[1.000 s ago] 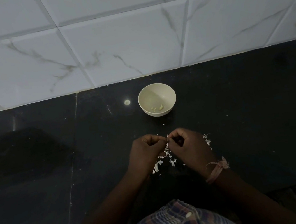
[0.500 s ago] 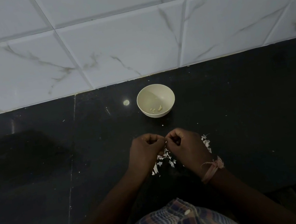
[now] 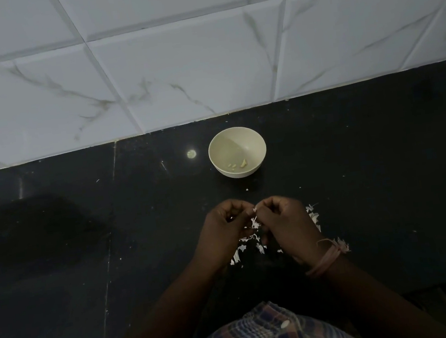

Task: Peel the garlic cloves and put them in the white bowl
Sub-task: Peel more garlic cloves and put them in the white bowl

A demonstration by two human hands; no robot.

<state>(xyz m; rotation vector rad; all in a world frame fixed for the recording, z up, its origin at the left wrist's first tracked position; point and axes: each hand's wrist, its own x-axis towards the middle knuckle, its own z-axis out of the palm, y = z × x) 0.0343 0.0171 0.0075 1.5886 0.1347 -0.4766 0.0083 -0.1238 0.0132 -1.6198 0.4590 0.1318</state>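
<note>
Now right hand (image 3: 285, 221) has pulled skin (image 3: 255, 221) further off.

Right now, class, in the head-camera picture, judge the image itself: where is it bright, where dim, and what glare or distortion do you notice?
Head view: the tiled wall is brightest; the black counter and both hands, left hand and right hand, are dim, hiding fingertip detail; a small round glare spot sits left of the white bowl; the wide lens bends the grout lines.

Kitchen, black counter (image 3: 359, 179), marble-tiled wall (image 3: 174, 70)
</note>
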